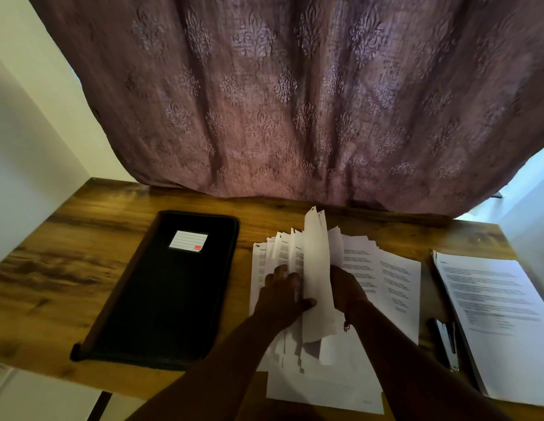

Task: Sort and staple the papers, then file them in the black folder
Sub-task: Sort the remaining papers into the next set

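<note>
Both hands were deep in the fanned papers (365,268) mid-desk: left hand (281,294) pinched a raised sheet (316,268), while I couldn't tell what the right hand (348,288) was doing behind it. Black folder (167,293) lay closed to the left, stapler (445,341) and another stack (501,314) right.
</note>
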Available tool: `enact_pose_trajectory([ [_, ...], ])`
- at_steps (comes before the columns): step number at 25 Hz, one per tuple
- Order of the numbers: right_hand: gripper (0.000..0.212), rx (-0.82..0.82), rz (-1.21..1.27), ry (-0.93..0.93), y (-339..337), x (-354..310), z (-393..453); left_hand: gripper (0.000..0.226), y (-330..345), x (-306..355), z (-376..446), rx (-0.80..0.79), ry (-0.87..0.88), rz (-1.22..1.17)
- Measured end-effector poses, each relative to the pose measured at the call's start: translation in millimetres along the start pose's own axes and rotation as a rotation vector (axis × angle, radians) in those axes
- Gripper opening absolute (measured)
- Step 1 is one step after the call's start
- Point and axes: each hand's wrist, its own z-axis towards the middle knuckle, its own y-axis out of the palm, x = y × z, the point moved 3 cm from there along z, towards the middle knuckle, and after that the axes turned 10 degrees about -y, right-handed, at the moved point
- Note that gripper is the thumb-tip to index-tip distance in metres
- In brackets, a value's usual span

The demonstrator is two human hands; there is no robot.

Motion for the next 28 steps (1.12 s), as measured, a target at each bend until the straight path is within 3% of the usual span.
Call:
enact_pose_trajectory([
  [2,0.028,0.022,0.122,0.012,-0.1,-0.7,-1.4,0.079,0.0,0.5,-0.9,-0.007,-0.014,-0.012],
  [6,0.026,0.016,0.119,0.003,-1.0,-1.0,-2.1,0.087,4.2,-2.9,3.1,-0.059,-0.041,-0.042],
  [16,0.017,0.056,0.364,0.022,-6.6,-5.7,-8.9,0.090,6.6,-8.3,8.0,0.005,-0.100,-0.112],
  [21,0.002,0.023,0.145,0.010,-20.1,-8.1,-3.0,0.076,8.6,-16.6,16.3,0.027,-0.142,-0.225],
  [24,0.034,-0.032,0.051,0.039,-19.5,-1.8,-2.5,0.066,6.3,-17.0,16.8,0.054,-0.135,-0.181],
  [28,0.024,-0.029,0.095,0.006,-16.2,-0.2,-9.7,0.070,-0.2,-9.6,6.7,0.130,-0.118,-0.133],
])
